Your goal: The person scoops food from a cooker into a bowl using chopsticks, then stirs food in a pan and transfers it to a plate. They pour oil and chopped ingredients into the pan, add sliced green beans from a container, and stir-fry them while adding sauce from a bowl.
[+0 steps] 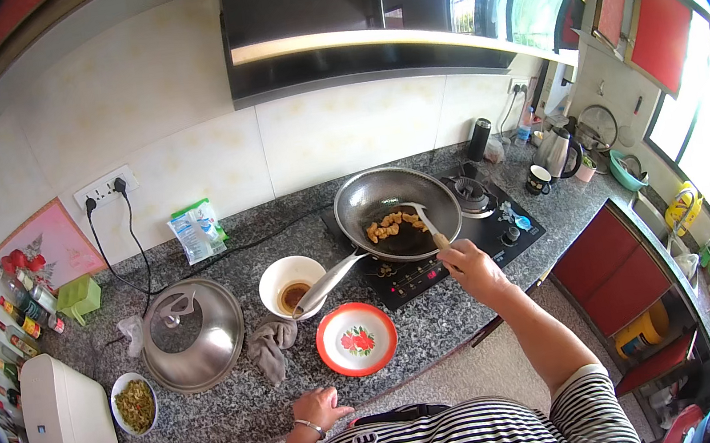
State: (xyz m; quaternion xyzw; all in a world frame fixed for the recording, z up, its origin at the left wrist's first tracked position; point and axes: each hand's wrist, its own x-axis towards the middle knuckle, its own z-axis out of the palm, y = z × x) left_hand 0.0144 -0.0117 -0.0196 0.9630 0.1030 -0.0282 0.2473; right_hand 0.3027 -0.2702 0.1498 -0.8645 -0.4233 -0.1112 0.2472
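My right hand (474,267) grips the wooden handle of a metal spatula (423,215), whose blade rests in a steel wok (352,198). Browned pieces of food (389,226) lie in the wok beside dark liquid. The wok sits on the left burner of a black cooktop (404,287) with a lit red display, its long handle pointing to the lower left. On the counter's front edge rests my left hand (320,409), holding nothing. Near it are an enamel plate with a red rim (327,354), a white bowl (281,270) with brown liquid and a grey cloth (271,352).
A domed steel lid (220,320) and a bowl of chopped greens (135,406) stand to the left, near a white bin-like container (67,414) and bottles (19,319). Behind the bowl lies a plastic packet (196,234). A kettle (553,154) and a mug (538,180) stand right of the cooktop.
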